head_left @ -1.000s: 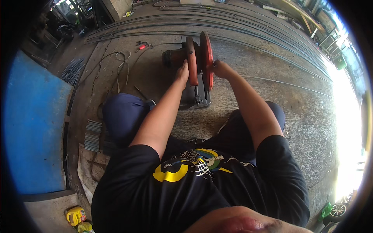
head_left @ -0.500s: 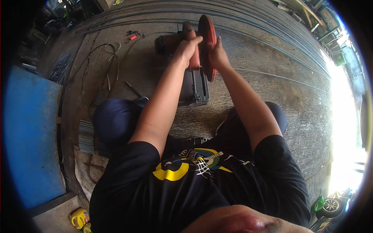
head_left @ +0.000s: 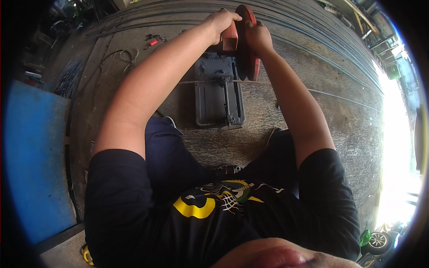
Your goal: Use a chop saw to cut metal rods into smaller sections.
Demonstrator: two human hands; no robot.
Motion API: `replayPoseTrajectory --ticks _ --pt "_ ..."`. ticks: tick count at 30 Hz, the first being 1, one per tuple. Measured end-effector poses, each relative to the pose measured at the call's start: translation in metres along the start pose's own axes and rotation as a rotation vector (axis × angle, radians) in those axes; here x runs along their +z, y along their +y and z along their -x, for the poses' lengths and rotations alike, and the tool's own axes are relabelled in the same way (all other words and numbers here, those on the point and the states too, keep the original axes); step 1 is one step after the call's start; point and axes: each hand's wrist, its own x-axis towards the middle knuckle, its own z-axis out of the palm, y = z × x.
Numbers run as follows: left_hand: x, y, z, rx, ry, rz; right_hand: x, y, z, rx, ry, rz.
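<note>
A chop saw stands on the boards in front of me, with a dark metal base (head_left: 209, 103) and a red upper part. My left hand (head_left: 220, 26) is closed round the saw's red handle (head_left: 230, 39), thumb across the top. Right of it, my right hand (head_left: 260, 37) grips the edge of the round red disc guard (head_left: 253, 71), its fingers partly hidden. The saw head is up, over the far end of the base. A thin metal rod (head_left: 250, 81) lies across the base, near the clamp screw (head_left: 227, 100).
Long metal bars (head_left: 308, 42) run across the far side and right. A red-handled tool (head_left: 153, 42) and a looped cord (head_left: 129, 56) lie at far left. A blue panel (head_left: 38, 156) stands on the left; a wheel (head_left: 379, 239) is at lower right.
Both hands have moved up and away with the saw head, uncovering more of the base and the rod on it. My left elbow has swung outward to the left.
</note>
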Motion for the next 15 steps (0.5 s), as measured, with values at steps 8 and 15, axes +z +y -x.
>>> replayPoseTrajectory --ticks 8,15 --pt "0.008 -0.004 0.007 -0.074 0.031 0.165 -0.008 -0.009 0.017 0.043 0.059 -0.034" --pt "0.008 0.002 0.013 -0.059 0.057 0.119 -0.011 -0.015 0.019 0.049 0.083 0.012"
